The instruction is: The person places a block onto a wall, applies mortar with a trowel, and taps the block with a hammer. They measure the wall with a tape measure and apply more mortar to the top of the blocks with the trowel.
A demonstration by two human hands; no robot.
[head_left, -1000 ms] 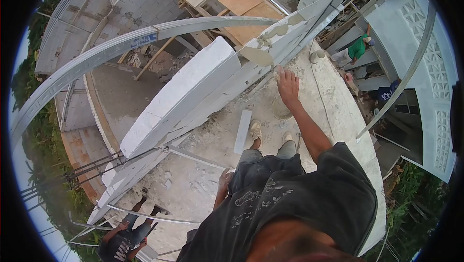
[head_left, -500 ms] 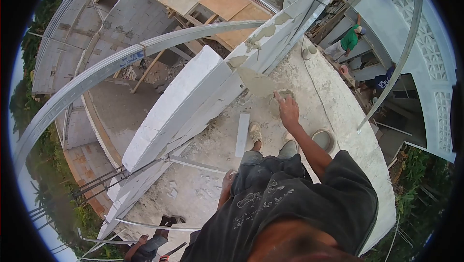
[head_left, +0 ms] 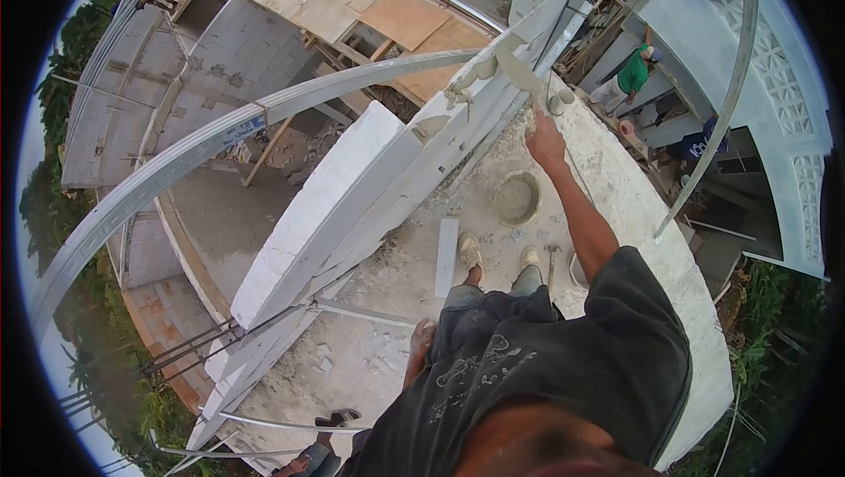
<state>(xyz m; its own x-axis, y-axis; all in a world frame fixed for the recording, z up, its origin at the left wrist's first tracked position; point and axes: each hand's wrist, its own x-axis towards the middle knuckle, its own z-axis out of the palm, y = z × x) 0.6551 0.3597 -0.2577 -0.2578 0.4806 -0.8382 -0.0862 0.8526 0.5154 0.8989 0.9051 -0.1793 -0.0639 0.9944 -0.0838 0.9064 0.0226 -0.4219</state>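
Observation:
My right hand (head_left: 546, 141) is closed around the handle of a trowel (head_left: 518, 70). The trowel's mortar-covered blade is at the top edge of the white block wall (head_left: 431, 156), beside patches of wet grey mortar (head_left: 475, 72). Below that hand, on the floor, stands a round bucket of mortar (head_left: 516, 198). My left hand (head_left: 421, 336) hangs low beside my thigh, near the end of a metal bar (head_left: 365, 311); its fingers are too small and partly hidden to read.
A white block strip (head_left: 447, 257) and a hammer (head_left: 552, 264) lie near my feet. A second bucket (head_left: 577, 271) is partly behind my arm. A cup-shaped container (head_left: 561, 101) stands by the wall. Long metal profiles (head_left: 176, 156) arch across. Co-workers (head_left: 632, 77) are below right; another person (head_left: 321, 455) is lower left.
My right hand has moved with the trowel from above the mortar bucket, up and right to the wall top. The bucket is uncovered now. My left hand stays by my thigh.

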